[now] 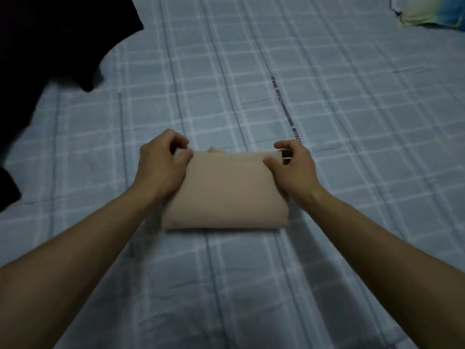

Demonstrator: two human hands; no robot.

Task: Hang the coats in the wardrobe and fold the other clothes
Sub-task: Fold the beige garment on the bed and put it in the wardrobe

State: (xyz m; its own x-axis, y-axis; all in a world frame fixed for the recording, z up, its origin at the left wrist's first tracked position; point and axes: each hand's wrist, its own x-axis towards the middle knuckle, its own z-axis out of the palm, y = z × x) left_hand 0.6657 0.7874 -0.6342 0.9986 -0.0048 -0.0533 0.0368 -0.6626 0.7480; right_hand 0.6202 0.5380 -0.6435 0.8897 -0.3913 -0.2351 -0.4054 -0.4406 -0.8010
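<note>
Both hands down on a folded beige garment, one at each far corner. Left hand with fingers curled, thumb laid on top of the cloth at the far-left corner, fingertips bent over the far edge and seemingly pinching the top layer. Right hand the same in mirror: thumb pressed onto the upper surface near the far-right corner, fingers curled over the edge, gripping the fabric. Bare forearms reaching in from the lower corners of the view, wrists resting on the garment's side edges.

Largest to smallest around them: pale blue checked bedsheet filling nearly the whole view, crossed by long creases and a narrow printed strip of lettering running diagonally behind the right hand, too small to read fully. Dark clothing heaped at the upper left, cut off by the frame, so dark that shape and kind cannot be told. Folded beige garment lying centre on the sheet, a compact rectangle with a rounded near fold; a small bump of inner fabric peeking out along the far edge. Blue-and-yellow pillow corner at the top right, mostly out of frame.

Undersides of the fingers hidden behind the far edge, so depth of grip uncertain.
</note>
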